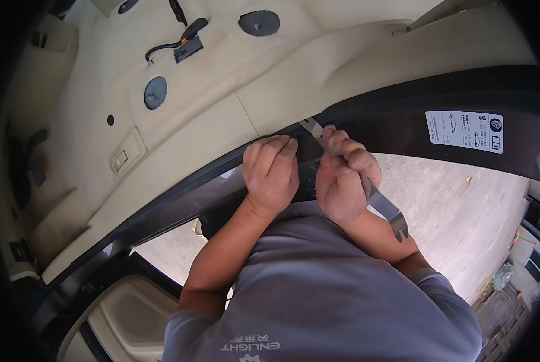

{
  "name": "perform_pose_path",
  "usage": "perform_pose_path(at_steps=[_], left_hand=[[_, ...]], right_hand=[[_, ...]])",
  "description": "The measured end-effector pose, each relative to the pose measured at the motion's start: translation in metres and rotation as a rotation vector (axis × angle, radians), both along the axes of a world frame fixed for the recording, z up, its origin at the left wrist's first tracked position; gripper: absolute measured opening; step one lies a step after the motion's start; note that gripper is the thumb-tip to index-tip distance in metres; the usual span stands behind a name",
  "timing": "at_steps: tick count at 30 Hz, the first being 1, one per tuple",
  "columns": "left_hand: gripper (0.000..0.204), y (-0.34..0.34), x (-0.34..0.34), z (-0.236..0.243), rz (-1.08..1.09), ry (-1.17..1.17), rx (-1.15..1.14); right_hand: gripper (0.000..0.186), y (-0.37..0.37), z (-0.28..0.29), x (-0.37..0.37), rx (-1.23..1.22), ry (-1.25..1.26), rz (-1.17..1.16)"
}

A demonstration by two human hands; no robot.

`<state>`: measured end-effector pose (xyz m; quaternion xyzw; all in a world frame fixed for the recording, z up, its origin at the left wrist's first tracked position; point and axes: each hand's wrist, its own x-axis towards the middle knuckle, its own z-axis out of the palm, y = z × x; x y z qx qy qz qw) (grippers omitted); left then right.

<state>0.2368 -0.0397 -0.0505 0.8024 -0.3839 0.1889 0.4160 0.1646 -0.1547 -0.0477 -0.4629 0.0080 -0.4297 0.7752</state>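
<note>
My right hand (347, 178) is wrapped round a flat metal pry tool (386, 206) with a bent, forked end toward me. The tool's other tip reaches the seam between the beige sill trim (282, 105) of a car and the dark door frame. Beside it, my left hand (272, 175) is closed, its fingers curled at the trim's lower edge by the black seal strip (191, 174). Whatever lies between those fingers is hidden.
Beige car flooring (203, 114) spreads ahead, with dark round openings and a loose black wire connector (188, 49). A white label (466, 131) is stuck on the dark door frame at right. At lower left stands an open door panel (134, 314). Pale ground (439, 199) shows outside.
</note>
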Motion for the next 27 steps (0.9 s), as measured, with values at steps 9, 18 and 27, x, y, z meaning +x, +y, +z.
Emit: perform_pose_path(at_steps=[9, 18, 27], left_hand=[[0.022, 0.01, -0.004, -0.007, -0.049, -0.112, 0.076], [0.043, 0.005, -0.001, -0.016, -0.001, -0.04, -0.011], [0.047, 0.001, -0.012, -0.012, 0.022, -0.011, 0.141]], right_hand=[[0.03, -0.01, 0.011, -0.008, -0.158, 0.126, 0.033], [0.057, -0.088, 0.121, -0.015, -0.729, 0.94, 0.974], [0.059, -0.038, 0.187, 0.028, -0.348, 1.701, 0.847]])
